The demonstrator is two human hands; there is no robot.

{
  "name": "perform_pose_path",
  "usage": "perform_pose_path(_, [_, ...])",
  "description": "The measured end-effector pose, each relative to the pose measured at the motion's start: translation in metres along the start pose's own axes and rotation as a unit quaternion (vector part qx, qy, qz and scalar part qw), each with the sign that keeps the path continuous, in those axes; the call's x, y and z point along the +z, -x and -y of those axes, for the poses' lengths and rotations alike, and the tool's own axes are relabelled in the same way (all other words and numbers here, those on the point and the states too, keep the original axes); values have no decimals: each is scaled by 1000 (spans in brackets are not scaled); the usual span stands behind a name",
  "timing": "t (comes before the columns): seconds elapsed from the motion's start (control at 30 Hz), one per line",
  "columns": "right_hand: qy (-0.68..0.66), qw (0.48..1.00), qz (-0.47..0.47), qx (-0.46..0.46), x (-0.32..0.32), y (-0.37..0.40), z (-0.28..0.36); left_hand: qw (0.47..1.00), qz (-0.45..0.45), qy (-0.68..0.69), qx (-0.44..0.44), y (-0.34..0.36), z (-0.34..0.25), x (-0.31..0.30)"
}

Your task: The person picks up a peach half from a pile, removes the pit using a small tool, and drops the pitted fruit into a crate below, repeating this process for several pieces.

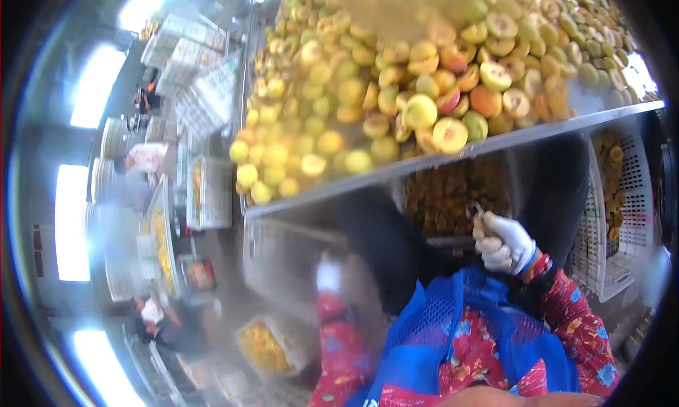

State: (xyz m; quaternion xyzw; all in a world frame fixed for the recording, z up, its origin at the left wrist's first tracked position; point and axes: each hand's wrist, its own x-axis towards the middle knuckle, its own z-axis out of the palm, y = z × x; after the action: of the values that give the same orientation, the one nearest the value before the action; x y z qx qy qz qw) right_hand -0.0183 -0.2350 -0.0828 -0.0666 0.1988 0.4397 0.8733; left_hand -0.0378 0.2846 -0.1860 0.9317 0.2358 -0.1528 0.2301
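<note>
My right hand (508, 244), in a white glove with stained fingertips, is closed round a small hand tool with a round metal tip (474, 210). It is in front of my lap, below the edge of the metal table (453, 156). My left hand (328, 274), also white-gloved, is low on the left, beside a pale crate (283, 255); haze and blur hide its fingers. On the table lies a big heap of yellow, green and reddish stone fruit (420, 112), many cut in half, such as the fruit half (450, 135) at the front edge.
Between my knees a container of brownish fruit pieces (453, 195) is under the table. A white slotted crate (598, 230) with fruit pieces is at the right. Another fruit-filled crate (265, 347) stands on the floor. Stacked crates (205, 89) and other people (148, 159) are at the left.
</note>
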Motion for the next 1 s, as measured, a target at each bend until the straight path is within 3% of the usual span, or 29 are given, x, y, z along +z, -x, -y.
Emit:
perform_pose_path(0.03, [-30, 999, 3, 15, 2, 0, 0, 994, -2, -52, 94, -20, 37, 22])
perform_pose_path(0.13, [-80, 995, 17, 54, 3, 0, -3, 964, -68, -203, 155, 6, -31, 32])
perform_pose_path(0.17, [-54, 997, 17, 50, 1, 1, -6, 967, -65, -145, 200, -1, -40, 32])
perform_pose_path(0.33, [16, 1000, 11, 8, 8, 10, -8, 984, -34, -133, 113, -28, -55, 24])
perform_pose_path(0.4, [37, 999, -6, -4, 5, 13, -5, 930, 108, -340, 90, -68, -39, 11])
perform_pose_path(0.47, [46, 999, -13, -12, 5, 13, -1, 913, 67, -396, 64, -17, -142, -60])
perform_pose_path(0.53, [38, 999, -14, -15, 3, 15, -5, 950, -121, -208, 197, 11, -201, -98])
perform_pose_path(0.6, [18, 1000, 1, 8, -5, 11, -8, 921, -238, -56, 304, 37, -274, -114])
perform_pose_path(0.67, [9, 999, 4, 30, -5, 5, -9, 880, -235, -111, 397, 28, -317, -110])
perform_pose_path(0.73, [65, 998, -19, 15, 4, 7, -11, 885, -184, -175, 391, 6, -339, -87])
perform_pose_path(0.77, [85, 996, -30, 7, 9, 8, -11, 901, -115, -226, 351, -20, -341, -76])
perform_pose_path(0.9, [77, 997, -12, -13, 5, 18, -9, 929, -69, -261, 253, -25, -355, -85])
perform_pose_path(1.0, [98, 995, -31, -19, 1, 22, -11, 916, 1, -306, 258, -61, -334, -97])
